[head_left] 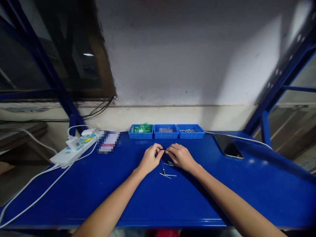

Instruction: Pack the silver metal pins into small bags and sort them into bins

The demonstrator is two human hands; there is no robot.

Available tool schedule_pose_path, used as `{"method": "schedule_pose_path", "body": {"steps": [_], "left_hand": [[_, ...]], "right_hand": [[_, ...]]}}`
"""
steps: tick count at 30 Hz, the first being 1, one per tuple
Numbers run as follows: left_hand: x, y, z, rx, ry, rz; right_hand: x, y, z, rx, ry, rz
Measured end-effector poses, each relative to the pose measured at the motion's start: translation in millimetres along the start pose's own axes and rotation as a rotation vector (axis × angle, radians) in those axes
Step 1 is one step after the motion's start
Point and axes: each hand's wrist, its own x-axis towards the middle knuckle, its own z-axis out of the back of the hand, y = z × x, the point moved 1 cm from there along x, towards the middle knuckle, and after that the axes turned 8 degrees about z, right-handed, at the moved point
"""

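My left hand (pixel 150 158) is closed in a pinch, thumb against fingertips. Just across from it, my right hand (pixel 181 157) is closed too, its fingertips almost meeting those of the left. A thin metal blind rivet (pixel 162 150) spans the small gap between the two hands, gripped from both sides; most of it is hidden by the fingers. Below the hands, several similar silver rivets (pixel 163 169) with slim shanks lie loosely on the blue table (pixel 153 204), some crossing each other. A few sit close under my right hand.
Three blue bins line the back: one with green plastic packaging (pixel 142 128), one with small clear-looking pieces (pixel 165 130), one with metal rivets (pixel 188 130). A black phone (pixel 228 145) lies right. At left are a white power strip (pixel 74 149), cables and a pixelated item (pixel 108 142).
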Motion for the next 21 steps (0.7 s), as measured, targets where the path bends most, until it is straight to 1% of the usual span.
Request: {"method": "schedule_pose_path", "body": {"steps": [4,8,13,15,17,19,21], "left_hand": [[-1,-4,1.7,0.033,-0.016,-0.047],[0,-5,1.9,0.079,-0.018,-0.035],[1,-6,2.3,0.092,0.0,-0.007],[0,-7,2.7,0.068,0.018,0.015],[0,-8,2.7,0.063,0.056,0.031],[-2,-8,2.3,0.11,0.114,0.027],[-4,-8,1.8,0.18,0.195,-0.002]], "right_hand": [[0,1,-1,0.042,-0.009,-0.019],[0,4,0,0.064,-0.072,-0.039],[2,6,2,-0.015,-0.065,0.042],[2,5,6,-0.025,-0.095,0.051],[0,2,12,-0.015,-0.189,0.033],[-4,-4,20,-0.007,-0.356,-0.008],[-8,-15,31,-0.043,-0.54,-0.09]]}}
